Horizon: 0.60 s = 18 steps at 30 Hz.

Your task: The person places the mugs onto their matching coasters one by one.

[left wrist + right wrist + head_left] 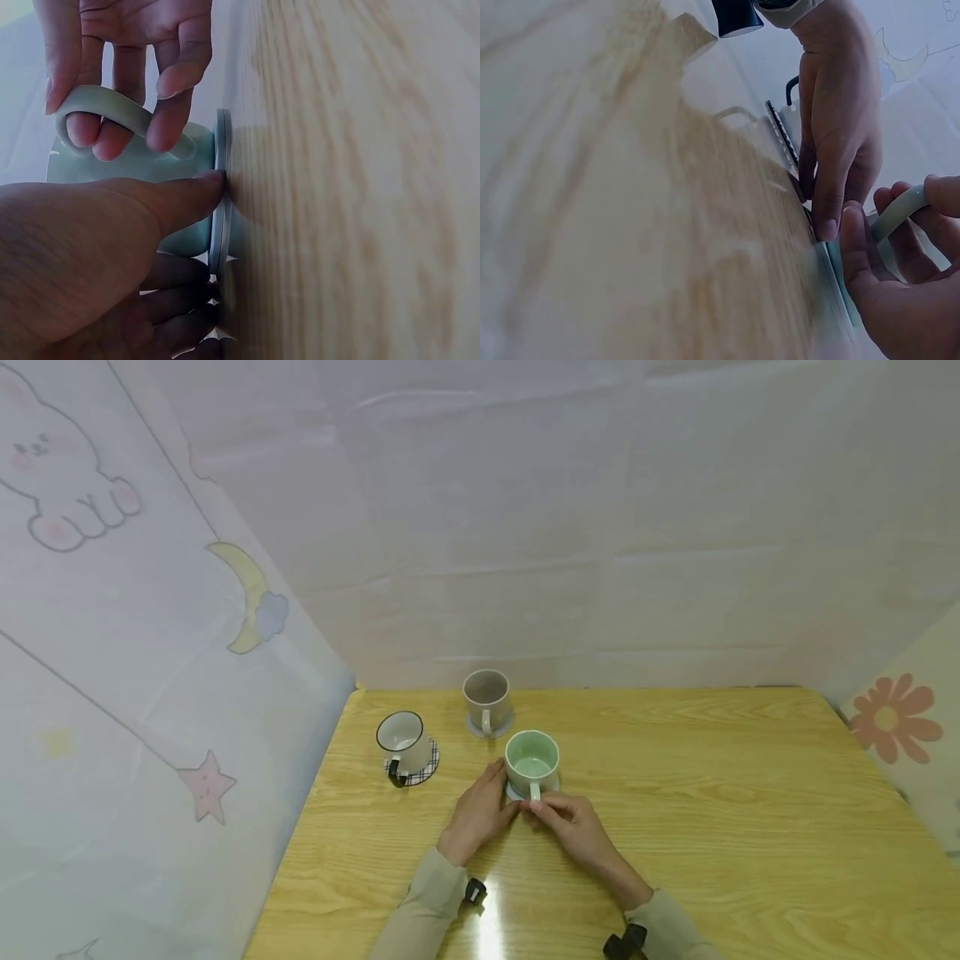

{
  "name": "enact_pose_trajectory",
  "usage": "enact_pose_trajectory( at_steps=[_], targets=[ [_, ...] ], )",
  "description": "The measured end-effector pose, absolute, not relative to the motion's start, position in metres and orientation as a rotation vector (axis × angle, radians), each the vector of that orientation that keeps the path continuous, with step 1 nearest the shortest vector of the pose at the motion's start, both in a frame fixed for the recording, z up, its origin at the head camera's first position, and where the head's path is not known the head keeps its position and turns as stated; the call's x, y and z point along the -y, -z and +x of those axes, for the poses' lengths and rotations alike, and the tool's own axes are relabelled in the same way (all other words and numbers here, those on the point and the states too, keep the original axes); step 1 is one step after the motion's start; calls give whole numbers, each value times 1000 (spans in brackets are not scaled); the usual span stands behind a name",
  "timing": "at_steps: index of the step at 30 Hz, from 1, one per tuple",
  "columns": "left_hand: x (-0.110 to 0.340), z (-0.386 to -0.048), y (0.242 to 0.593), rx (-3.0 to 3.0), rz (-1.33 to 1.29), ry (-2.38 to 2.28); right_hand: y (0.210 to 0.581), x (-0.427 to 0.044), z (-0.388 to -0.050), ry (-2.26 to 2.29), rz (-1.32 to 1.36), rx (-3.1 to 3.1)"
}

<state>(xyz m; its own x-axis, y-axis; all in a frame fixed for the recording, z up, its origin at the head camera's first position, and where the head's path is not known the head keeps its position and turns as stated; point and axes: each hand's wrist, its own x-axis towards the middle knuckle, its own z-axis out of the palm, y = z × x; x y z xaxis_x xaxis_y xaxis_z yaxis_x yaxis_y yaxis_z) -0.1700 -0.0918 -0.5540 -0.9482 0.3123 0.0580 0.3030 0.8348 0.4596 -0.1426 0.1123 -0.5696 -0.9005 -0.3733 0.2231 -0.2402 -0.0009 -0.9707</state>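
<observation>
A pale green mug (532, 770) stands upright on a round light coaster (221, 232), its handle facing the person. The right hand (581, 833) holds the handle (105, 103), with fingers passed through the loop in the left wrist view. To the left of the mug, the left hand (478, 814) grips the coaster's edge: its thumb (184, 199) presses the near rim and its other fingers touch the rim farther round. Part of the coaster is hidden under the mug and behind the hands.
A grey-brown mug (486, 693) sits on a pale coaster (501, 727) behind the green one. Farther left, a white mug (401, 735) with a black rim and handle stands on a checked coaster (427, 770). Printed sheets (480, 527) rise behind the wooden table (712, 802).
</observation>
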Motion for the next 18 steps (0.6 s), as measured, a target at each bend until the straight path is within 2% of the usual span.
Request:
enact_pose_trajectory(
  at_steps=[9, 18],
  targets=[
    [91, -170, 551, -3007, 545, -757, 560, -121, -143, 1885, -665, -2244],
    [99, -173, 550, -3006, 592, -497, 556, -137, -140, 1707, -674, -2381]
  ],
)
